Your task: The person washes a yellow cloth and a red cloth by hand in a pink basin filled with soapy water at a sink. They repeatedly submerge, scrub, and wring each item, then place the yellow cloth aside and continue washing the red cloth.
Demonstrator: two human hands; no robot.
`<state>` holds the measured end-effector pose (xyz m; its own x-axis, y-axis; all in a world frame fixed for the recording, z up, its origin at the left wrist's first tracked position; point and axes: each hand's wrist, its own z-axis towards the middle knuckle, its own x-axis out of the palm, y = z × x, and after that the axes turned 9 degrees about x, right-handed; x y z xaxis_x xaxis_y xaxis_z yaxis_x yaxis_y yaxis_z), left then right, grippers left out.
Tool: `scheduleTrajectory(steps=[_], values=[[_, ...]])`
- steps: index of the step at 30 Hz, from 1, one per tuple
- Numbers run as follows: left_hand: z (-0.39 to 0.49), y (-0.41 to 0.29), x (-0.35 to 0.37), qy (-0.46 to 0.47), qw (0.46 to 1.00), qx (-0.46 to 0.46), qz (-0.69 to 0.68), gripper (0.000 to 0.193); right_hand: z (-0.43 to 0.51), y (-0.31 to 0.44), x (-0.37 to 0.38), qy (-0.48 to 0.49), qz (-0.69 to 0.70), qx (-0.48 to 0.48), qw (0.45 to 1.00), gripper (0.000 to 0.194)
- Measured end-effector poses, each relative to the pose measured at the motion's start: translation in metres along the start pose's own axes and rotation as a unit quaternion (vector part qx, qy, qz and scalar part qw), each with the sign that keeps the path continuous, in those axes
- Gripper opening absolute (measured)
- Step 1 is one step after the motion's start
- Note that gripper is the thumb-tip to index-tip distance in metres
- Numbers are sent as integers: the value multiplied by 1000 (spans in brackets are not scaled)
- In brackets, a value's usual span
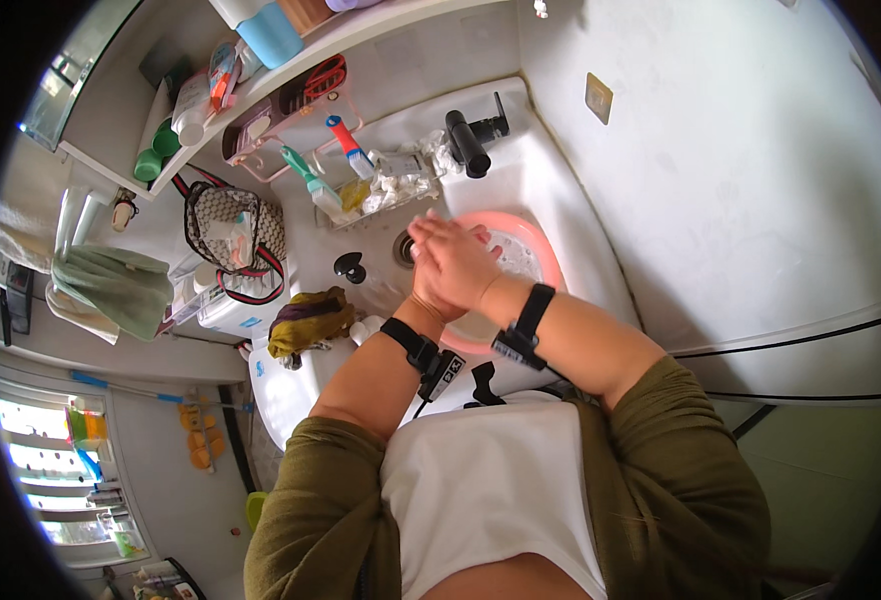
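Note:
My right hand [459, 259] lies across my left hand [427, 283], palm towards palm, with its fingers stretched out. The left hand is largely covered; its wrist side shows, and fingertips poke out on the right. Whether anything sits between the palms is hidden. Both hands are above the white washbasin [560, 199], over the left part of a pink plastic basin [548, 247]. Sudsy water [514, 256] with white bubbles stands in that basin. Just left of my fingers is the metal drain [404, 251].
A black faucet [470, 146] rises behind the hands. Beside it a wire rack [392, 201] carries brushes [349, 146]. Olive and purple cloth [309, 322] lies on the left rim, near a black pump top [349, 266]. A shelf [260, 86] overhangs; a patterned bag [234, 225] hangs below.

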<state>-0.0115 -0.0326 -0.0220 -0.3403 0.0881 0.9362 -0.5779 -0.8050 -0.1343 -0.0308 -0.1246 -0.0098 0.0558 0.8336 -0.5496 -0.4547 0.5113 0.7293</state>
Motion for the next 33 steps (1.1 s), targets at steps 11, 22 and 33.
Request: scheduleTrajectory(steps=[11, 22, 33], values=[[-5, 4, 3, -163, 986, 39, 23, 44, 3, 2, -8, 20, -12, 86, 996, 40], [-4, -3, 8, -259, 965, -5, 48, 47, 6, 1, 1, -49, -46, 50, 996, 40], [-6, -11, 5, -190, 980, -19, -52, 47, 7, 9, -5, -11, -1, 83, 997, 37]])
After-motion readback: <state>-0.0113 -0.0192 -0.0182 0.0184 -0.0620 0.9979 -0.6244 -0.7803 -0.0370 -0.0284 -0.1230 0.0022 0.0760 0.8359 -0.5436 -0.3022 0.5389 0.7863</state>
